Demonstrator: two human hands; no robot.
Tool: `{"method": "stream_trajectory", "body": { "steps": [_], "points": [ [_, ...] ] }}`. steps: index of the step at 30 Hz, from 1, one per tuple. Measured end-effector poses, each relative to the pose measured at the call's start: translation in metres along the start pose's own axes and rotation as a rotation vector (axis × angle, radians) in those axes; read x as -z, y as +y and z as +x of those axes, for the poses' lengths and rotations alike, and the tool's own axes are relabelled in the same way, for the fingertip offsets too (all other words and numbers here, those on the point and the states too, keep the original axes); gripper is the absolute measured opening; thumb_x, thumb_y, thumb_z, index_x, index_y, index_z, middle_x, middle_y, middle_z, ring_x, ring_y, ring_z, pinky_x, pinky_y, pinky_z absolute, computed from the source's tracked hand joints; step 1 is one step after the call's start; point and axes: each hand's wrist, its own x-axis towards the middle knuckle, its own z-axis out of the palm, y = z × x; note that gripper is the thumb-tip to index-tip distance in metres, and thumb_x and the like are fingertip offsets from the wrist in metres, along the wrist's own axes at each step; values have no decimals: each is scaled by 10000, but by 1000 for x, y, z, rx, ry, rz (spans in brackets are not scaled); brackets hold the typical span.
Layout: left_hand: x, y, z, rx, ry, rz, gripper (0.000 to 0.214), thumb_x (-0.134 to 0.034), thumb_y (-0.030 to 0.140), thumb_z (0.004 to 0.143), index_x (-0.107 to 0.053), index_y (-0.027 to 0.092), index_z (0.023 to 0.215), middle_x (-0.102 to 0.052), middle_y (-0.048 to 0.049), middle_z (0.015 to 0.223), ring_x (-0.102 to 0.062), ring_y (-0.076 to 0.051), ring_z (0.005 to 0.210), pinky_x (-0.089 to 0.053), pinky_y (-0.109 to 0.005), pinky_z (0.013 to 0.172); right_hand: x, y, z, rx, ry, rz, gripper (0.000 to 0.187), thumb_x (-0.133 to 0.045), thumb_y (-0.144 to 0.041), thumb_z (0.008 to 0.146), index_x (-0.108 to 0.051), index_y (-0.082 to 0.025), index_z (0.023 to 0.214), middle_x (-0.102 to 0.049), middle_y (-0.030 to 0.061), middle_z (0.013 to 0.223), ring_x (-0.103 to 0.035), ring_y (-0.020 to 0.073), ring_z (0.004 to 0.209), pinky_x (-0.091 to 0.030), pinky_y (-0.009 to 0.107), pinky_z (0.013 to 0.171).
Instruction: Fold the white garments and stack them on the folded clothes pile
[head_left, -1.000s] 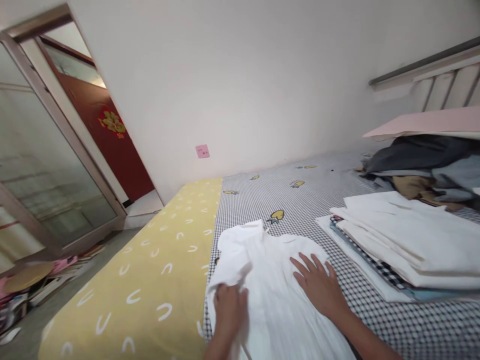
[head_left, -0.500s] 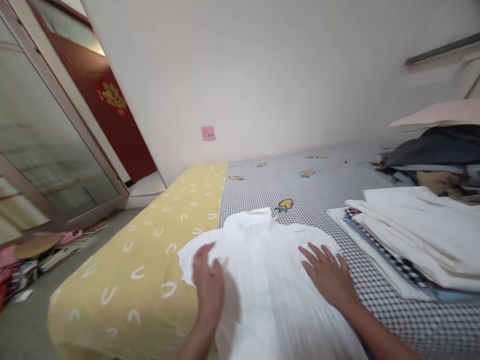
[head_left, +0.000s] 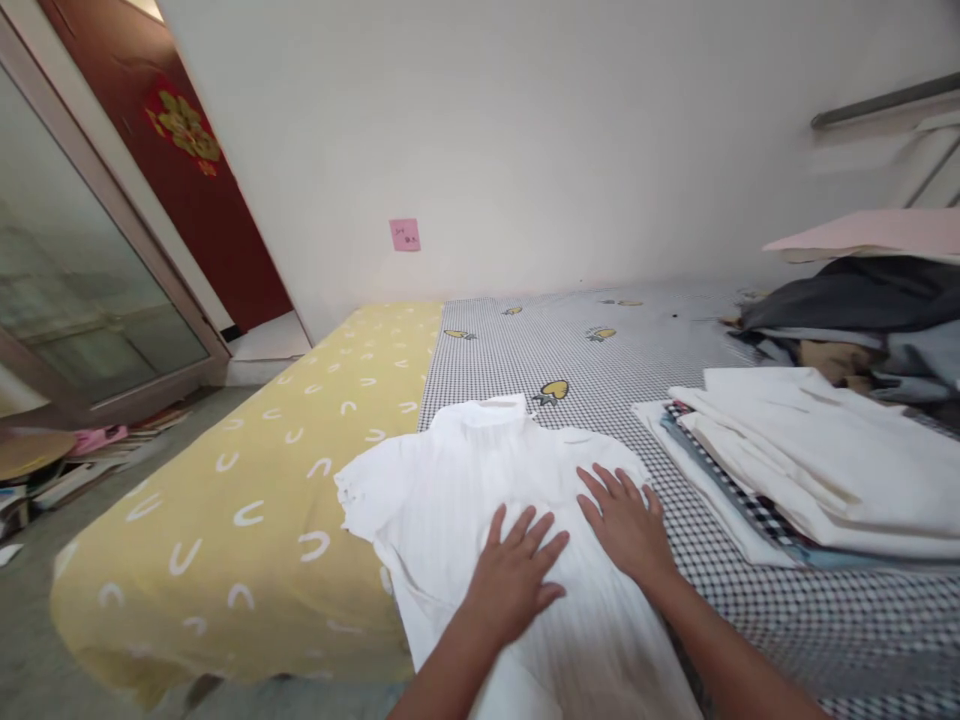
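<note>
A white ribbed shirt [head_left: 442, 490] lies spread flat on the bed, collar away from me, its left sleeve reaching onto the yellow sheet [head_left: 262, 490]. My left hand [head_left: 514, 575] rests palm down on the middle of the shirt with fingers spread. My right hand [head_left: 626, 520] lies flat beside it on the shirt's right chest, fingers apart. Neither hand holds anything.
A stack of folded white and checked clothes [head_left: 810, 470] sits to the right on the black-and-white checked sheet [head_left: 525, 350]. Behind it is a heap of dark and tan garments [head_left: 855, 310] under a pink board [head_left: 870, 235]. Left are a glass door and floor clutter [head_left: 45, 470].
My left hand let go of the left sleeve, which now lies spread out, and moved right onto the middle of the shirt. The right hand stayed almost where it was.
</note>
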Motion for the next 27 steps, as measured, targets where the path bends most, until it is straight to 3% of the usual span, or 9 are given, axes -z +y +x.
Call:
{"method": "stream_trajectory", "body": {
  "steps": [3, 8, 11, 13, 16, 20, 23, 25, 27],
  "points": [
    [24, -18, -42, 94, 104, 0, 563, -634, 354, 917, -488, 397, 1458, -434, -11, 1585, -271, -301, 1531, 82, -549, 1257, 2, 0, 0, -2, 1, -6, 507, -317, -423, 1011, -518, -332, 1467, -506, 22, 1545, -394, 318, 1442, -270, 601, 1158],
    [71, -55, -147, 489, 445, 205, 419, -630, 269, 883, -660, 333, 1296, -494, -47, 1555, -279, -312, 1524, 81, -523, 1250, 5, -1, -4, -13, -4, 5, 514, -281, -417, 1021, -523, -313, 1462, -494, 25, 1554, -387, 322, 1441, -255, 605, 1156],
    [89, -53, -203, 842, 806, -59, 225, -577, 195, 859, -715, 240, 1031, -381, -63, 1630, -210, -294, 1546, 65, -486, 1254, 3, 2, -5, -3, 5, 57, 534, -264, -433, 1021, -529, -279, 1458, -492, 58, 1554, -380, 336, 1436, -238, 619, 1150],
    [91, -42, -228, 1042, 1023, -328, 158, -535, 188, 866, -662, 209, 958, -329, -101, 1645, -204, -284, 1548, -38, -490, 1264, 0, 6, -5, 0, 11, 106, 545, -266, -450, 1015, -540, -263, 1447, -494, 81, 1548, -377, 342, 1431, -225, 627, 1149],
    [73, -21, -245, 1162, 1092, -635, 177, -501, 259, 911, -598, 205, 1049, -536, -172, 1468, -472, -310, 1410, -351, -551, 1158, 2, 10, -5, -15, 11, 203, 546, -294, -471, 996, -562, -245, 1415, -494, 111, 1538, -380, 331, 1428, -221, 617, 1154],
    [24, 9, -236, 1166, 1018, -1054, 162, -537, 262, 935, -593, 207, 1076, -721, -126, 1165, -718, -237, 1066, -559, -423, 934, 26, -2, -28, -52, 183, 317, 519, -370, -421, 965, -564, -188, 1386, -442, 168, 1555, -418, 327, 1400, -258, 594, 1138],
    [-13, 27, -217, 1155, 960, -1427, 161, -557, 269, 960, -609, 207, 1100, -752, -76, 1045, -739, -180, 911, -570, -339, 876, 45, -31, -70, 260, 194, 319, 382, -389, -287, 973, -705, -230, 1180, -645, 111, 1347, -509, 302, 1307, -276, 540, 1130],
    [-27, 35, -206, 1098, 927, -1634, 153, -547, 274, 976, -630, 188, 1072, -762, -72, 1008, -738, -180, 898, -564, -332, 907, 49, -57, -106, 475, 36, 294, 332, -435, -218, 949, -755, -272, 1017, -727, 56, 1208, -539, 303, 1274, -284, 530, 1125],
    [-34, 38, -203, 1018, 920, -1748, 158, -530, 277, 986, -647, 176, 1015, -770, -86, 1016, -736, -201, 965, -546, -354, 974, 48, -84, -140, 546, -85, 283, 294, -499, -219, 925, -760, -272, 1052, -690, 52, 1317, -483, 345, 1350, -247, 568, 1150]
  ]
}}
